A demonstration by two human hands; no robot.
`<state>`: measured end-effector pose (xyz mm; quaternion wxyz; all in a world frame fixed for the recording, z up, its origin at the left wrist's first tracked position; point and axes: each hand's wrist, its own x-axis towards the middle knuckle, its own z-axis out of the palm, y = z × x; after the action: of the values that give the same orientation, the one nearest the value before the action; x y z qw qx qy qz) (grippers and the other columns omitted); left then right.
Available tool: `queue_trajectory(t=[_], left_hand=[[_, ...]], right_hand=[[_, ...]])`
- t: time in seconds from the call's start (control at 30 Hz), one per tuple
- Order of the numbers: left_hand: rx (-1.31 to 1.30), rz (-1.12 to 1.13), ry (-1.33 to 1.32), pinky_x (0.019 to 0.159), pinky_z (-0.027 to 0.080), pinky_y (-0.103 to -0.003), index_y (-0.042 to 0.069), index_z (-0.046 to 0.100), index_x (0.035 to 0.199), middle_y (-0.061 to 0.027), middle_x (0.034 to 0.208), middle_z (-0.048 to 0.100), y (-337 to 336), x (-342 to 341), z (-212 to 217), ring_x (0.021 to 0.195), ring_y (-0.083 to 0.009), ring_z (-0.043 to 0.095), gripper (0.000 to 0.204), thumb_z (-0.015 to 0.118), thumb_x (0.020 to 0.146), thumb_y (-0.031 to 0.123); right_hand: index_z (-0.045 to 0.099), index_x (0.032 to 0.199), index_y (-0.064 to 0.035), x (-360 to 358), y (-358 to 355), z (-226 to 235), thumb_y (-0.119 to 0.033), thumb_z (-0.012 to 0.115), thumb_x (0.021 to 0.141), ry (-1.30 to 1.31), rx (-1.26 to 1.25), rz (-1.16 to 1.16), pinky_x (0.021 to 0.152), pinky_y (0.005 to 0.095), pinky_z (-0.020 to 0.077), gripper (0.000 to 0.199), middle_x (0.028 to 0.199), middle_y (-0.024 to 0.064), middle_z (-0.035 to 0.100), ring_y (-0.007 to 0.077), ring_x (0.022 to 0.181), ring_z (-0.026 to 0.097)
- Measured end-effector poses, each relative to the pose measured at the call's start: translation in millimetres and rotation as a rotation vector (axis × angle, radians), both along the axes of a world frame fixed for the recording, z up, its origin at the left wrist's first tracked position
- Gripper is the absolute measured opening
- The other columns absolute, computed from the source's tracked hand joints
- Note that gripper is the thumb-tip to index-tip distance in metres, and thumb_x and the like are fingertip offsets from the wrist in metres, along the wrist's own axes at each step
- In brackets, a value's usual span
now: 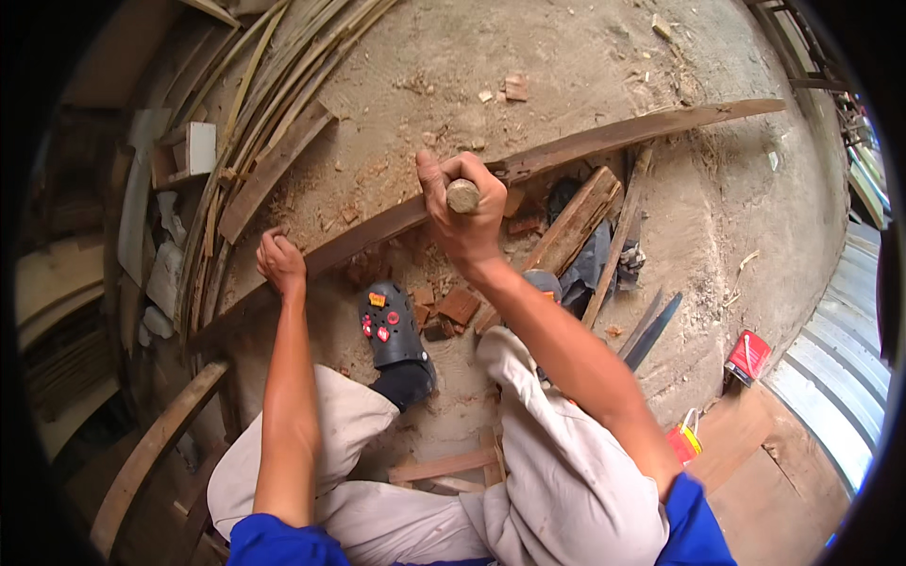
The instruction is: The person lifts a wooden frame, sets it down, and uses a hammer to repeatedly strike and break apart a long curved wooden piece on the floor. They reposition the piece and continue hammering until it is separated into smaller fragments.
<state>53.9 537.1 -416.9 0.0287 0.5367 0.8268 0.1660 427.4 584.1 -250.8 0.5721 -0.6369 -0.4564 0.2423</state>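
Observation:
A long, narrow wooden plank [651,127] stretches across in front of me, from the lower left to the upper right. My left hand [281,261] is closed over its edge toward the left end. Near the plank's middle, my right hand [469,212] grips a round wooden handle [462,195], seen end-on. The handle's other end and any tool head are hidden beneath the fist. My thumb points up along the plank's far side. Below the plank lie broken reddish wood chunks [459,306] and a thick split timber [574,219].
Long curved strips [247,94] are stacked at the left, beside a short board [274,174]. My dark clog [385,321] rests on the dusty floor below the plank. A blue-black blade-like piece [653,332], a red container [747,357] and corrugated metal sheet [830,368] lie right.

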Motion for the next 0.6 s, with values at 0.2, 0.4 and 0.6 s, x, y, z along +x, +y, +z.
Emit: queue_trajectory(t=[0.2,0.4,0.6], left_hand=[[-0.004,0.003,-0.037,0.099,0.040,-0.047,0.010,0.065,0.109,-0.0123,0.111,0.068,-1,2,1,0.114,-0.0344,0.057,0.030,0.041,0.100,0.025],[-0.004,0.024,-0.015,0.099,0.040,-0.047,0.011,0.066,0.108,-0.0117,0.111,0.068,0,3,-4,0.115,-0.0332,0.057,0.029,0.042,0.099,0.024],[-0.102,0.026,-0.044,0.099,0.040,-0.047,0.010,0.066,0.109,-0.0139,0.110,0.068,7,9,8,0.114,-0.0358,0.057,0.032,0.041,0.101,0.030]], right_hand=[[0.057,0.068,-0.0050,40,1,-11,-0.024,0.068,0.091,0.123,-0.212,0.319,0.061,0.0323,0.0441,0.032,0.067,0.0014,0.060,0.0166,0.063,0.054],[0.056,0.064,-0.0125,36,10,-7,-0.029,0.073,0.092,0.427,-0.263,0.063,0.056,0.0321,0.0439,0.037,0.062,-0.0006,0.055,0.0124,0.062,0.057],[0.056,0.062,-0.0033,-8,-7,-26,-0.034,0.076,0.091,0.232,-0.173,0.262,0.051,0.0308,0.0384,0.047,0.057,0.0016,0.052,0.0101,0.056,0.045]])
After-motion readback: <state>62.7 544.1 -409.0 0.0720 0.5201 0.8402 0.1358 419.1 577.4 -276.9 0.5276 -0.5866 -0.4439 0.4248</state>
